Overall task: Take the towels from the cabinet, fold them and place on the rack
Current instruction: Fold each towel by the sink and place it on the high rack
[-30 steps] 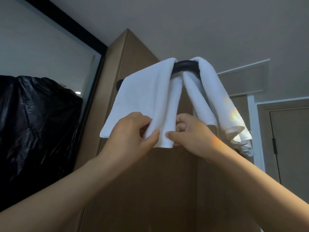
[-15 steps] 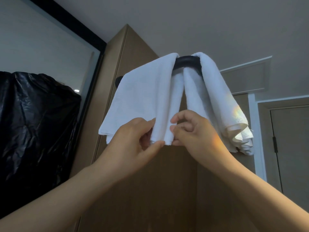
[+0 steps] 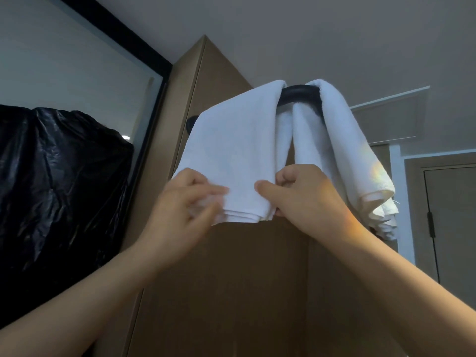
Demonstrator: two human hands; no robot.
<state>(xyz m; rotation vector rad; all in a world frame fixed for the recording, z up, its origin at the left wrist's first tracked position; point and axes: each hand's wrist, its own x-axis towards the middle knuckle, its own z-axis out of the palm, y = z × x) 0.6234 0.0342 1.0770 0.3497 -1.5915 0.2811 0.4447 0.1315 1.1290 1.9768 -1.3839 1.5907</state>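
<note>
Two white towels hang side by side over a black bar rack (image 3: 298, 95) mounted high on a brown cabinet (image 3: 226, 279). The left folded towel (image 3: 237, 150) drapes flat. My left hand (image 3: 185, 215) pinches its lower left corner and is blurred. On the towel's lower right edge my right hand (image 3: 304, 199) grips with thumb in front and fingers curled behind. The right towel (image 3: 345, 150) hangs loose and bunched, untouched, just right of my right hand.
A black plastic sheet (image 3: 59, 189) covers the lower part of a black-framed mirror (image 3: 77, 73) at left. A closed door (image 3: 450, 215) stands at the far right. The ceiling fills the top of the view.
My hands have moved apart along the left towel's bottom edge. The left slid toward the left corner, the right stayed at the right edge, and the towel hangs wider and flatter.
</note>
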